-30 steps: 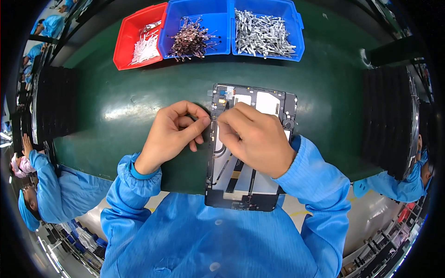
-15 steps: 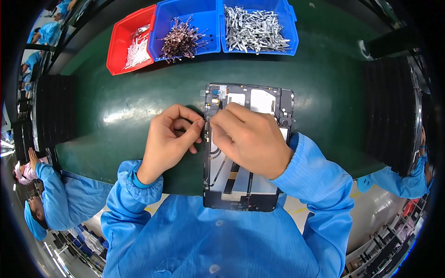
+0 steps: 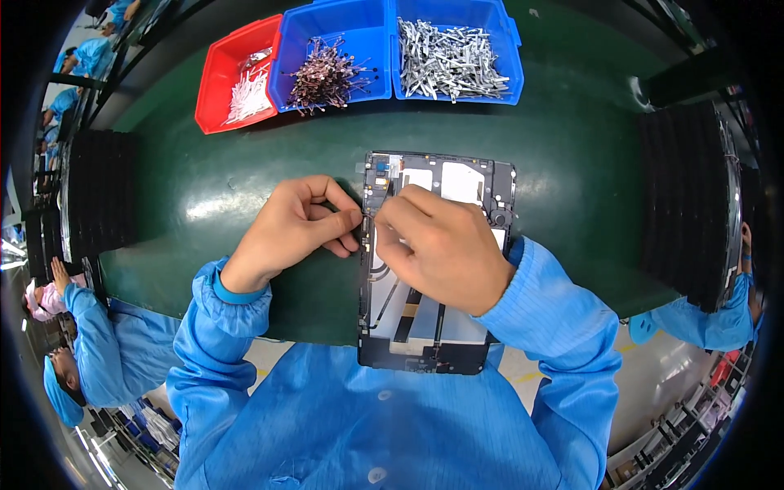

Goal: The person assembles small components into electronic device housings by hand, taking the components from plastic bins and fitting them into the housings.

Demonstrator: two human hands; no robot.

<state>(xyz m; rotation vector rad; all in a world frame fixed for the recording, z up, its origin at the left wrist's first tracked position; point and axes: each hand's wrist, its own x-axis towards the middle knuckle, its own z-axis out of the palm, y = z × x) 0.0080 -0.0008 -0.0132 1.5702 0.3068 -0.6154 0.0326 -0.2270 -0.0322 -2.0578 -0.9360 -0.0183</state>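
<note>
A tablet with its back off [image 3: 425, 347] lies in front of me, its near end reaching past the table's edge toward my body. Black frame, pale inner panels and thin dark cables show in it. Pinched at the tablet's left edge, my left hand [image 3: 298, 224] has thumb and forefinger together; whatever lies between them is too small to make out. My right hand [image 3: 445, 245] is above the tablet's upper left part, fingers curled and tips pressed together close to the same edge. Its fingertips are partly hidden behind the hand, and so is anything they hold.
At the back stand a red bin [image 3: 214, 90] with white strips, a blue bin [image 3: 371, 82] of small brown cable parts and another blue bin [image 3: 510, 49] of silvery strips. Black stacks [image 3: 102, 188] flank the green table [image 3: 204, 269]. Co-workers in blue sit at both sides.
My left wrist and forearm have swung outward to the left and the hand has flattened, its fingertips staying at the tablet's edge. My right hand has hardly moved. The view has shifted slightly.
</note>
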